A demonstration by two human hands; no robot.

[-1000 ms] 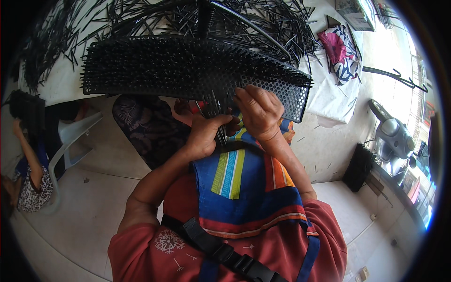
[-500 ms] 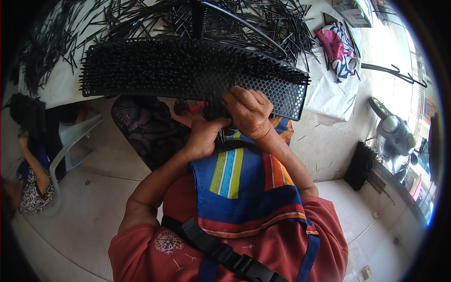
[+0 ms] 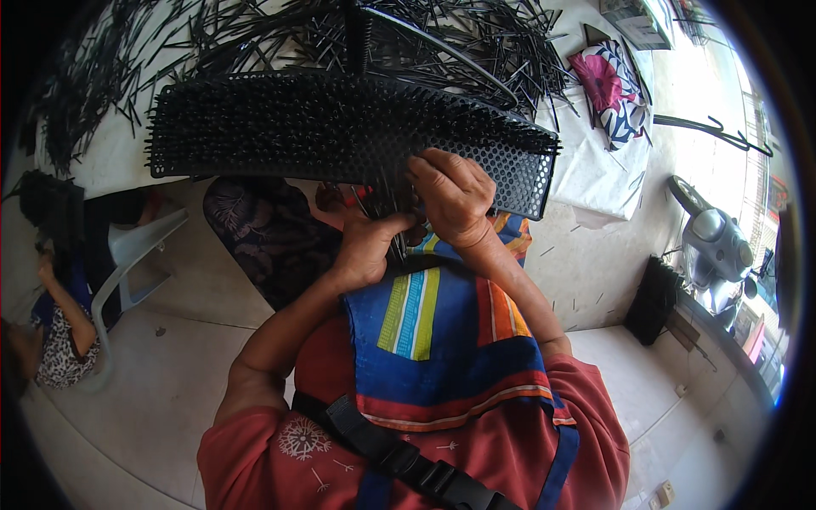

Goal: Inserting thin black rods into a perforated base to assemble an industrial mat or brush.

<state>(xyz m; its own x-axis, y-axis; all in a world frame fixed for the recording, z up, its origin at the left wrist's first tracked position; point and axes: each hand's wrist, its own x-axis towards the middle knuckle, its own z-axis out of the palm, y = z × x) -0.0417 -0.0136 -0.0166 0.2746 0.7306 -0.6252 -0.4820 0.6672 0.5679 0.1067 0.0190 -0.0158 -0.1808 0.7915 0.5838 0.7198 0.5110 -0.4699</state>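
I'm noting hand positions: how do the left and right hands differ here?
The left hand holds a bunch of black strips; whether the right hand grips one is hidden.
The left hand sits below the holed black panel; the right hand is higher, overlapping its lower edge in view.
The left thumb stretches out; the right hand's fingers curl.
Both are bare.

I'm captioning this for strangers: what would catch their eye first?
The wide black panel, bristling with spikes, spans the upper middle. Near its lower edge, the left hand grips black strips beside the right hand. Below them, the blue apron shows bright stripes.
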